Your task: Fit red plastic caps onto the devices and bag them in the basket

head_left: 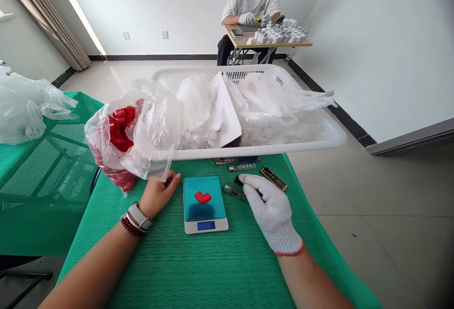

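My left hand (160, 196), bare with a watch at its wrist, rests on the green cloth with fingers curled, partly behind the edge of a clear plastic bag (152, 131). What its fingers hold, if anything, is hidden. Bent red plastic pieces (122, 127) fill the bag. Just right of that hand lies a digital scale (207, 225) with a lit display; one bent red piece (203, 198) sits on its blue plate. My right hand (271, 209), in a white knit glove, is closed on a small black object (239, 180) beside a small circuit board (234, 192).
A white plastic basket (248, 150) behind the scale holds plastic bags and a white box (229, 115). Memory-stick-like boards (274, 178) lie before it. More bags (24, 105) lie on the left table. A person (251, 1) works at a far table (269, 45).
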### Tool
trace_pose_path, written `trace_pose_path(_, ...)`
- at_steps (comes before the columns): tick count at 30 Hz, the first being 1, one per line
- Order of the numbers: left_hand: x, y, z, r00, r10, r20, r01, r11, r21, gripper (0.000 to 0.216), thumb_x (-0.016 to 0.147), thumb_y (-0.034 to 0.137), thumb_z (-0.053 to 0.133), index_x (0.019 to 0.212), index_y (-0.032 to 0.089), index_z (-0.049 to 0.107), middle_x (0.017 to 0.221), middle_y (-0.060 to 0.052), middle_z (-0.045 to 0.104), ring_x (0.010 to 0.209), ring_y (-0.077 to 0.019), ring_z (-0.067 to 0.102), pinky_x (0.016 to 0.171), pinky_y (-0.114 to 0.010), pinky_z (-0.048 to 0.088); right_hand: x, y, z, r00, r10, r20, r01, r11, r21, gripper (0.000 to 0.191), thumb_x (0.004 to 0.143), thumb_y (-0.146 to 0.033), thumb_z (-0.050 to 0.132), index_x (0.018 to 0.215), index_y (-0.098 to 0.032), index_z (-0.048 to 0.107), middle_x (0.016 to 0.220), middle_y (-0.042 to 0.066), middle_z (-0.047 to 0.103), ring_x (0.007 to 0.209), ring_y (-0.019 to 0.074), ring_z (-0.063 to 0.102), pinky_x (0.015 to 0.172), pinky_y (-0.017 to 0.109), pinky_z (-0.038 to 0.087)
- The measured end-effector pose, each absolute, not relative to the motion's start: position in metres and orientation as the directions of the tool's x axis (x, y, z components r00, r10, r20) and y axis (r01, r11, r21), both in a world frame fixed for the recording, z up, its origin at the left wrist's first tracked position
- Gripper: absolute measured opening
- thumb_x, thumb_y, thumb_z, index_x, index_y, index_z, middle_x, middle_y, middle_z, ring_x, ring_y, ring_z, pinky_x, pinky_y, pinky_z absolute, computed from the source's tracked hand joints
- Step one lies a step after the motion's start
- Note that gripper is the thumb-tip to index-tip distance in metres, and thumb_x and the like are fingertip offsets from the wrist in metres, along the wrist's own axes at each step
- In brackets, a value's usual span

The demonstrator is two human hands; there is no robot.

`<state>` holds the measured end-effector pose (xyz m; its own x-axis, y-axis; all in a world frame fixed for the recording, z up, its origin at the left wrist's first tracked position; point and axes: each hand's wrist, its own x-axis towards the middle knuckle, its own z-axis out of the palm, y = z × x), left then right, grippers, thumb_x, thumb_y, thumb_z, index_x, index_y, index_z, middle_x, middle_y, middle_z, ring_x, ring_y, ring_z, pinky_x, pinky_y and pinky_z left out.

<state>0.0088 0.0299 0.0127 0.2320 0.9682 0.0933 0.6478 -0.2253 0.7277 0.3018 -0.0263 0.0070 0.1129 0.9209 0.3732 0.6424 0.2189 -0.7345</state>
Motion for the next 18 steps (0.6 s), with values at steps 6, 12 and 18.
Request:
trace_pose_path(6, 0.005, 0.0332, 0.0096, 0.206, 0.977, 0.057, 0.549, -0.163, 0.82, 0.038, 0.094, 0.045, 0.046, 0.066, 0.019, 0.049, 0.061, 0.003, 0.042, 0.059, -0.0125, 0.041, 0.057, -0.026, 0.035, 0.3059, -0.0262, 0.0008, 0.267, 0.92, 0.287, 0.546, 0.101, -0.831, 0.025, 0.094, -0.033, 0.058, 0.109, -0.022, 0.075, 0.109, 0.007, 0.076, 0.102, 0.0244, 0.072, 0.093, 0.043, 0.06)
trace_pose_path(12, 0.0038, 0.0344, 0.0083, 0.21, 0.976, 0.053, 0.533, -0.159, 0.831, 0.036, 0.094, 0.045, 0.048, 0.069, 0.019, 0.054, 0.062, 0.002, 0.046, 0.06, -0.0131, 0.044, 0.056, -0.026, 0.037, 0.3057, -0.0247, 0.0017, 0.295, 0.927, 0.23, 0.52, 0.046, -0.853, 0.029, 0.094, -0.037, 0.058, 0.113, -0.021, 0.074, 0.11, 0.009, 0.075, 0.104, 0.0258, 0.071, 0.09, 0.043, 0.061)
trace_pose_path(18, 0.0046, 0.0341, 0.0106, 0.218, 0.975, 0.045, 0.544, -0.16, 0.824, 0.038, 0.093, 0.047, 0.048, 0.068, 0.019, 0.052, 0.061, 0.002, 0.045, 0.059, -0.0134, 0.043, 0.055, -0.026, 0.035, 0.3038, -0.0203, 0.0034, 0.239, 0.937, 0.255, 0.589, 0.069, -0.805, 0.028, 0.093, -0.036, 0.059, 0.11, -0.02, 0.074, 0.112, 0.01, 0.074, 0.104, 0.0262, 0.07, 0.092, 0.044, 0.06)
